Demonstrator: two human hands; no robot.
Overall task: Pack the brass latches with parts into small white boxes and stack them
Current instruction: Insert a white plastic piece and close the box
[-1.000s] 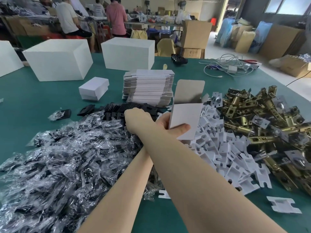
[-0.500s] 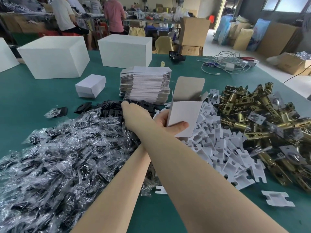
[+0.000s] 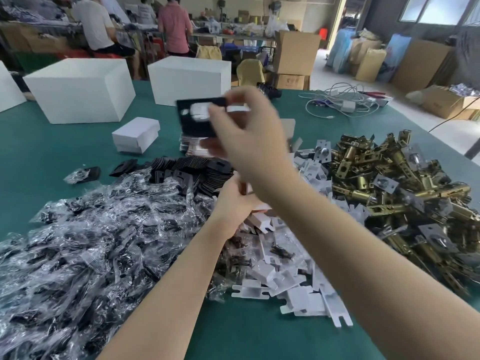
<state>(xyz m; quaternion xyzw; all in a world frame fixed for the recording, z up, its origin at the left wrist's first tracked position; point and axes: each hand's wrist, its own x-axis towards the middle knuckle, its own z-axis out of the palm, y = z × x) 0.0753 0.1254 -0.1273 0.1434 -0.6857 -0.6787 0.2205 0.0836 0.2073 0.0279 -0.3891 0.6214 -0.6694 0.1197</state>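
Right hand (image 3: 249,141) pinches black plate (image 3: 197,123); no readable writing

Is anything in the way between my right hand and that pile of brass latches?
Nothing visible blocks it. The right hand, raised and pinching a blurred flat black plate, has open air toward the pile of brass latches; only low white plastic inserts lie between, on the green table.

Head view — close, down over table (image 3: 39,157).
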